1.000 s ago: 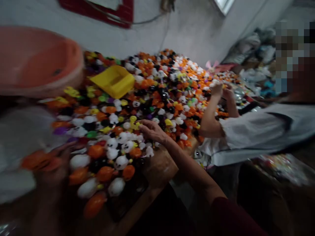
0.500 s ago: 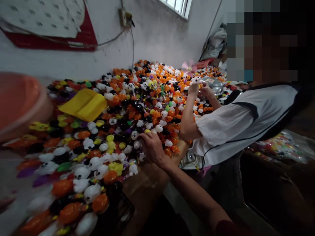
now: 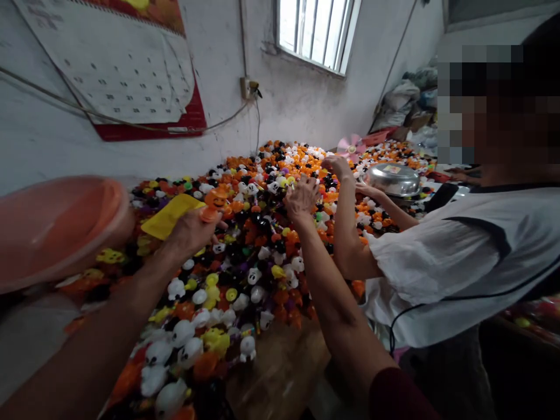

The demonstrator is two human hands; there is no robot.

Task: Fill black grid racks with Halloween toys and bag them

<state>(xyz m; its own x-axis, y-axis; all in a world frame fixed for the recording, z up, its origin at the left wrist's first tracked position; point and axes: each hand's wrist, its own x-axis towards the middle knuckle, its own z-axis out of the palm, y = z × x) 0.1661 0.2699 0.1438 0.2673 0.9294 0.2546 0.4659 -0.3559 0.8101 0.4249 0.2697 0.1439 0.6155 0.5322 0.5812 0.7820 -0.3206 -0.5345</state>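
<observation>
My left hand [image 3: 192, 230] is closed round the base of an orange pumpkin-faced plastic toy [image 3: 216, 200], held upright above the pile. Over the middle of the heap, my right hand [image 3: 303, 198] reaches out with its fingers apart, nearest to small white and orange toys. I cannot see what lies under its palm. White ghost-like toys [image 3: 254, 276] with black faces lie loose in front, mixed with black, orange and yellow pieces. A yellow sheet-like piece [image 3: 172, 214] rests on the toys behind my left hand.
An orange-pink basin [image 3: 109, 233] stands at the left. On the right, a co-worker in a white shirt [image 3: 437, 251] reaches over the heap with both hands, close to my right arm. A metal bowl [image 3: 391, 179] and a pink fan [image 3: 351, 147] are further back.
My left hand has come into view holding the pumpkin toy. My right hand has moved from the near edge forward onto the heap. The view has tilted upward.
</observation>
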